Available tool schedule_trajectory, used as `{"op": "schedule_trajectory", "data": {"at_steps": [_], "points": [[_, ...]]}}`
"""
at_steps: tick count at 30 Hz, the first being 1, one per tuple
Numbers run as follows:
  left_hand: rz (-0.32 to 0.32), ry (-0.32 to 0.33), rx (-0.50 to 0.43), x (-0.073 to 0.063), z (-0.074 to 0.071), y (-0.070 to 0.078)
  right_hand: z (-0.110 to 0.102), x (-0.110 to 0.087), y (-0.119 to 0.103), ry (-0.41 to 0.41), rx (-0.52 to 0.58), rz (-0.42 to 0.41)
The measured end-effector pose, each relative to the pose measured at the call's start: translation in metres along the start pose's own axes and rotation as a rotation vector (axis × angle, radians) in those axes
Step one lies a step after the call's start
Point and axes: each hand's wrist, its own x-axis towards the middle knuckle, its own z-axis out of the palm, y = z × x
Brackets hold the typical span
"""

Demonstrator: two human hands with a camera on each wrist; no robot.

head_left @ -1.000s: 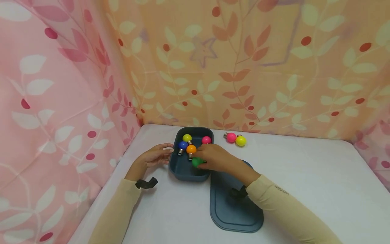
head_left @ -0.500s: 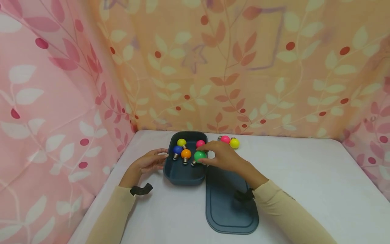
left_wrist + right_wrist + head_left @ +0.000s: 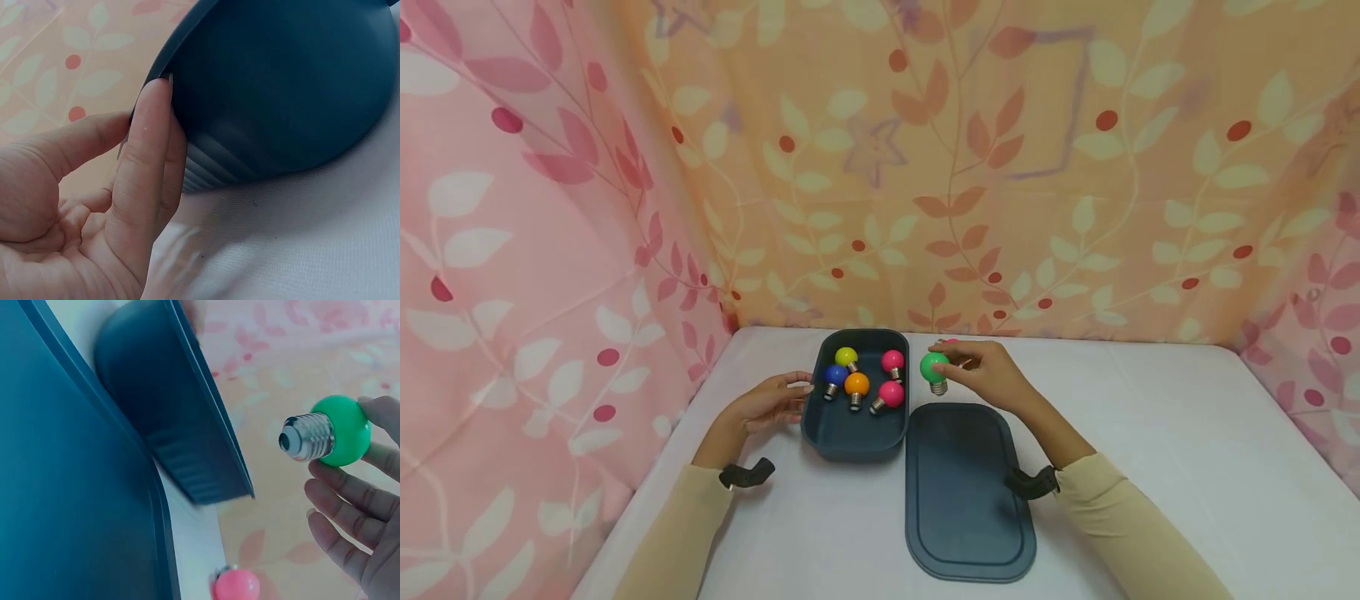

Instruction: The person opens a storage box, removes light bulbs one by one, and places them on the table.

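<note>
at the left of the dark blue box (image 3: 856, 438), my left hand (image 3: 767, 402) is resting its nearly straight fingers against the outer wall. the box is running lengthwise away from me. inside it, the blue bulb (image 3: 836, 375) is pointing its metal base toward me and slightly left, the yellow bulb (image 3: 846, 357) is pointing its base toward me and right, and the orange bulb (image 3: 857, 384) is pointing its base almost straight at me. by the box's right wall, the nearer pink bulb (image 3: 892, 393) is aiming its base toward me and left, the farther pink bulb (image 3: 892, 360) toward me. just right of the box, the green bulb (image 3: 935, 367) is hanging base down, its long axis standing nearly upright. the lid (image 3: 970, 492) is lying lengthwise at the box's near right. right of the box's far end, my right hand (image 3: 990, 375) is pinching the green globe between thumb and fingers, mostly hiding a third pink bulb (image 3: 237, 585).
</note>
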Motion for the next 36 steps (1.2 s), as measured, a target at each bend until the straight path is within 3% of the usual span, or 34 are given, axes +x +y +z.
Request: {"op": "schedule_trajectory", "data": {"at_steps": [12,22,31,36], "points": [[-0.002,0.007,-0.008,-0.003,-0.002,-0.003,-0.022,-0.006,0.029,0.062,0.062,0.153],[0.003,0.003,-0.015,0.000,-0.002,0.000,-0.043,-0.008,0.055,0.160,0.101,0.172],[0.009,-0.020,-0.031,-0.001,0.000,-0.002,-0.052,-0.008,0.081,0.226,0.094,0.321],[0.002,-0.013,-0.029,-0.001,0.001,0.001,-0.054,-0.009,0.093,0.296,0.089,0.354]]}}
